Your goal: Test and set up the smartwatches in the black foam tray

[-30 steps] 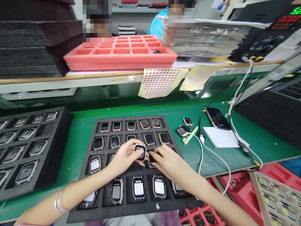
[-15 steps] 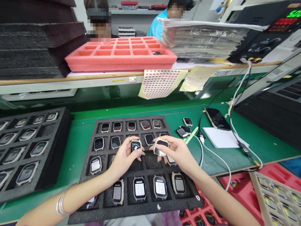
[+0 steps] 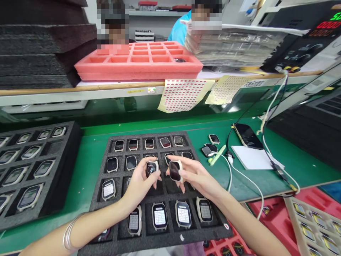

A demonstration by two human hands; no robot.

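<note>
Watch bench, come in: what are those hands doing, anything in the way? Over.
Left hand: holding a watch. Right hand: holding a second watch, screen dark. Tray beneath both; white cable off to the right, nothing seen blocking.

Left watch (image 3: 151, 169): I cannot see its lower right corner, which the left hand (image 3: 140, 177) covers with its thumb; the screen graphic is too blurred to identify. Right watch (image 3: 174, 171): the right hand (image 3: 196, 174) hides part of its right edge. Black tray (image 3: 154, 243): the hands obscure several pockets, and the left forearm (image 3: 103, 217) covers part of the corner watch (image 3: 104, 235). I cannot read the text on the lit screens (image 3: 160, 216); too small. Left tray (image 3: 69, 160): cut off by my view's left edge. Power supply (image 3: 306, 48): its display (image 3: 327, 25) runs past the right edge. Beige tray (image 3: 292, 217): cropped at lower right. Two people (image 3: 116, 26): pixel blocks mask their heads.
</note>
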